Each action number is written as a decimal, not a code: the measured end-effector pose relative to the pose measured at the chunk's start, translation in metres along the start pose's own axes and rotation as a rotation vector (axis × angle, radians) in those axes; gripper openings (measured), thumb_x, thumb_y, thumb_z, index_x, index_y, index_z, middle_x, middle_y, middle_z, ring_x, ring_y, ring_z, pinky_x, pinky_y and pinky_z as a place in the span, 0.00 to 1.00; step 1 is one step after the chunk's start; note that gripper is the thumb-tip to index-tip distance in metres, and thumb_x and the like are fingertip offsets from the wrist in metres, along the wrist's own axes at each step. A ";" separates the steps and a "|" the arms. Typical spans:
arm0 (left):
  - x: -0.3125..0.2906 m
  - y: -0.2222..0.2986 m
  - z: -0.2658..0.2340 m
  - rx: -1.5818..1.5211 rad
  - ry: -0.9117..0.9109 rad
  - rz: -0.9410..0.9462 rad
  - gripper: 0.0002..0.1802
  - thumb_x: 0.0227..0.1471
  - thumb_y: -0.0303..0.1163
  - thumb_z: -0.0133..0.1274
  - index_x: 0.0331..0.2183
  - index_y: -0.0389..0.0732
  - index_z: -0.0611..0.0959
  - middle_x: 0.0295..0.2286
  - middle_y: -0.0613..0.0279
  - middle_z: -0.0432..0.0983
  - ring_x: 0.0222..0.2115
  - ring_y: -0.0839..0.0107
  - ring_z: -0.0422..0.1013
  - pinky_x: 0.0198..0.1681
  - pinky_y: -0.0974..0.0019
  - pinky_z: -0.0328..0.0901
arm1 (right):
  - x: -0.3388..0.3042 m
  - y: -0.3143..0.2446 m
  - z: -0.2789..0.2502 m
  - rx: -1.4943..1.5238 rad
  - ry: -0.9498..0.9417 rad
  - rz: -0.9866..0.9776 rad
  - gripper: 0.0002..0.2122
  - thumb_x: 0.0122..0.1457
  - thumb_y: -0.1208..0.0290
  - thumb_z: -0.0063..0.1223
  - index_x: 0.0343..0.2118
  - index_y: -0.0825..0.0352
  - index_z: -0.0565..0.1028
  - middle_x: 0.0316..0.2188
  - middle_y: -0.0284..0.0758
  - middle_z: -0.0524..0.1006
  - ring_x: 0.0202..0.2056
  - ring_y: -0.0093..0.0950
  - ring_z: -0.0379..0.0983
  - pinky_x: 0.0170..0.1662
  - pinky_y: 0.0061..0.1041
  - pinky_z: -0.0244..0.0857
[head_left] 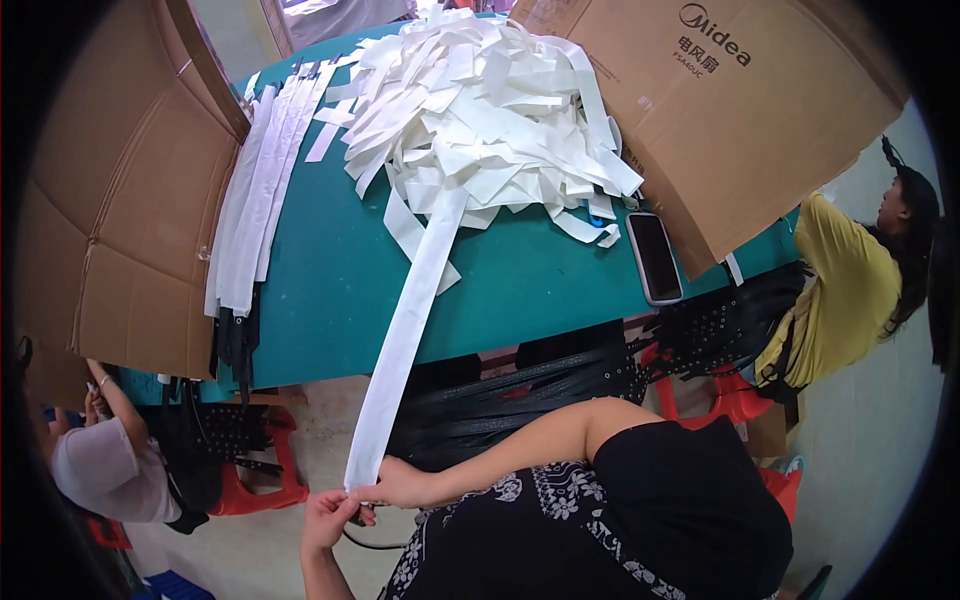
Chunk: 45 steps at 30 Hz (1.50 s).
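A long white strip (405, 340) runs from the heap on the table down to my two hands, its near end between them. My right hand (398, 485) comes in from the right with its fingers closed on that end. Close against it, my left hand (325, 518) has thumb and fingers pinched together at the strip's tip. Something small and dark shows just below the fingers, too hidden to name. Past the hands rises the large heap of loose white strips (480, 120) on the green tabletop (320, 310).
White sleeves with dark ends (255, 200) lie at the table's left, beside an upright cardboard panel (130, 200). A cardboard box (720, 110) and a phone (655, 258) are at the right. Black eyeleted belts (480, 405) hang below the edge. Persons sit on both sides.
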<state>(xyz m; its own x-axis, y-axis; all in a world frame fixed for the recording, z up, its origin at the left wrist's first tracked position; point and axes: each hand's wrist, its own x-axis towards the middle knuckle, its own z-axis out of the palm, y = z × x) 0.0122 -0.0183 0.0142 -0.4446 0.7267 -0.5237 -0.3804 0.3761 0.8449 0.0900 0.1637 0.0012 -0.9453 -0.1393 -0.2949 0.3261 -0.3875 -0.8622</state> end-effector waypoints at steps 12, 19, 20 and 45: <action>-0.019 -0.038 -0.008 -0.052 -0.036 0.088 0.07 0.48 0.24 0.48 0.29 0.31 0.78 0.25 0.57 0.76 0.28 0.69 0.72 0.35 0.70 0.64 | 0.000 0.030 0.016 0.099 -0.150 0.082 0.14 0.51 0.75 0.49 0.41 0.71 0.67 0.28 0.33 0.73 0.29 0.21 0.68 0.33 0.20 0.63; -0.039 -0.068 -0.013 -0.041 0.045 0.149 0.06 0.45 0.21 0.49 0.29 0.31 0.78 0.23 0.59 0.75 0.23 0.73 0.70 0.31 0.73 0.63 | -0.001 0.069 0.045 -0.001 -0.157 0.120 0.17 0.50 0.73 0.51 0.43 0.70 0.66 0.28 0.33 0.72 0.30 0.22 0.69 0.33 0.21 0.64; -0.047 -0.076 -0.015 -0.047 0.052 0.142 0.06 0.45 0.21 0.49 0.29 0.31 0.78 0.23 0.59 0.75 0.23 0.73 0.70 0.31 0.73 0.63 | 0.001 0.075 0.048 -0.024 -0.211 0.098 0.18 0.51 0.72 0.50 0.45 0.69 0.65 0.28 0.33 0.72 0.30 0.22 0.69 0.34 0.21 0.64; -0.117 -0.127 -0.024 -0.200 0.113 0.012 0.22 0.52 0.44 0.42 0.40 0.35 0.70 0.23 0.55 0.73 0.20 0.69 0.69 0.23 0.71 0.64 | -0.002 0.085 0.076 0.045 -0.121 0.177 0.30 0.47 0.78 0.53 0.54 0.64 0.54 0.30 0.33 0.71 0.29 0.20 0.69 0.29 0.20 0.66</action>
<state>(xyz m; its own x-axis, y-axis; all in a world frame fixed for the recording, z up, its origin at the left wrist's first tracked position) 0.0928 -0.1652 -0.0339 -0.5338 0.6570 -0.5324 -0.5228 0.2384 0.8184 0.1203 0.0614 -0.0400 -0.8664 -0.3162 -0.3865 0.4898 -0.3874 -0.7811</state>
